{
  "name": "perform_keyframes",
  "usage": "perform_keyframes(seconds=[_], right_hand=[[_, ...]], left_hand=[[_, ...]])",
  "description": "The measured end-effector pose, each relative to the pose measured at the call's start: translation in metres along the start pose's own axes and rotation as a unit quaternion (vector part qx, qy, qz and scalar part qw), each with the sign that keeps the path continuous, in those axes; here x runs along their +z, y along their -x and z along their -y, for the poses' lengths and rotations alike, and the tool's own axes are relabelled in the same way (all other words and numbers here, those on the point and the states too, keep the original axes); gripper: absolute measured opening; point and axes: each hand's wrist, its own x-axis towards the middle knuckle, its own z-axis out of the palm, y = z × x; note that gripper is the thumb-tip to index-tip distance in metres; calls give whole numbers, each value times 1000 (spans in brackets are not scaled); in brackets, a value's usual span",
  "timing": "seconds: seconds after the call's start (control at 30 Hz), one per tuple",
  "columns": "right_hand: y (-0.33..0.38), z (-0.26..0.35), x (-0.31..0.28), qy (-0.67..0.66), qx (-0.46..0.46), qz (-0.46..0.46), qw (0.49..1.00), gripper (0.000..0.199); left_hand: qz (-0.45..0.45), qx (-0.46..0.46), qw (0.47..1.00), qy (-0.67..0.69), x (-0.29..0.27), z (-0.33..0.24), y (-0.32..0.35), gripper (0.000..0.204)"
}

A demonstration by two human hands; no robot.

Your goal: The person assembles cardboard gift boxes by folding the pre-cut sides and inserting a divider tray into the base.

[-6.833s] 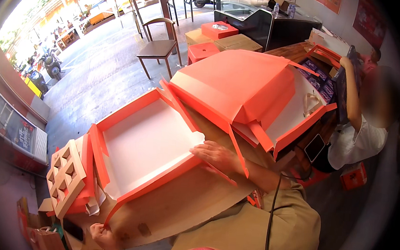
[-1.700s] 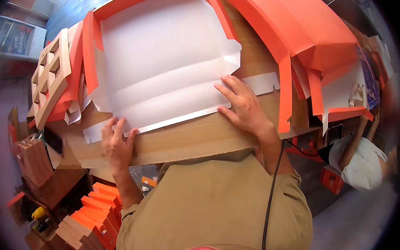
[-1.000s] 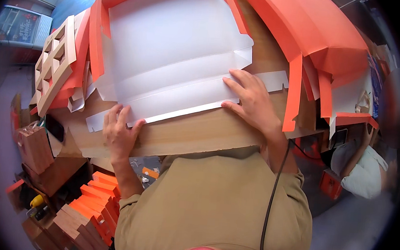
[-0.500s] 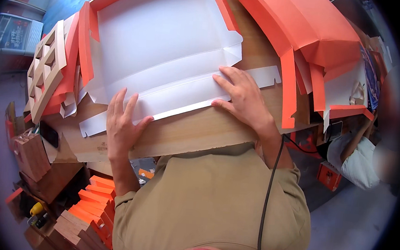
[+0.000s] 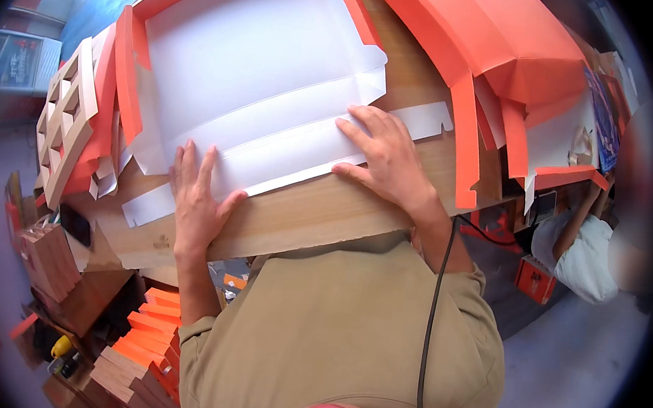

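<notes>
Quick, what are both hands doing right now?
Left hand: open, pressed flat on the white cardboard sheet.
Right hand: open, fingers spread, pressing the same sheet.

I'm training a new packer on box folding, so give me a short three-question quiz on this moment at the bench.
1. True or false: both hands lie flat on the white cardboard sheet.
2. What stands at the table's left end? A) a lattice divider of brown card B) a roll of tape C) a pair of scissors
3. Fill in: the near flap under the hands runs along the edge of the wooden ____.

Key
1. True: the left hand and the right hand press palm down on the sheet's near flap, fingers spread.
2. A: the lattice divider leans there beside the orange-backed sheets.
3. Table.
</notes>
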Motion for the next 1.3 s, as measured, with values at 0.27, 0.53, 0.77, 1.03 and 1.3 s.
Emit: perform_keyframes(seconds=[0.27, 0.53, 0.77, 1.03, 1.3], right_hand=[[5, 0, 8, -1, 25, -4, 1000, 75], [7, 0, 5, 45, 73, 11, 996, 86], [3, 6, -1, 92, 103, 44, 989, 90], [6, 0, 4, 85, 102, 43, 990, 93], [4, -1, 3, 77, 93, 39, 992, 93]], left_hand=[[0, -26, 1000, -3, -1, -3, -1, 100], [7, -18, 999, -35, -3, -5, 1, 96], [-3, 11, 999, -35, -14, -3, -1, 87], [-1, -29, 990, -138, -39, 10, -11, 98], [16, -76, 995, -60, -24, 34, -4, 112]])
